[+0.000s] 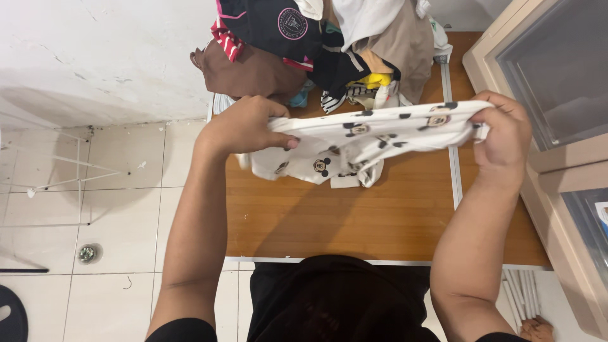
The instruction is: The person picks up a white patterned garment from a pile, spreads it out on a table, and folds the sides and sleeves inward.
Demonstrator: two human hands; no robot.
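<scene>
White printed garment (373,136), stretched above wooden table (354,215). Left hand (244,126) closed on its left end, right hand (503,130) closed on its right end. Heap of clothes (316,50) at far edge.

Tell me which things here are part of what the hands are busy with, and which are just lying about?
In hand:
- white cotton garment with black cartoon-mouse print, stretched between the left hand and right hand
- brown wooden tabletop beneath it

Lying about:
- heap of mixed clothes at the table's far end
- beige plastic drawer cabinet
- white wire rack on the tiled floor
</scene>
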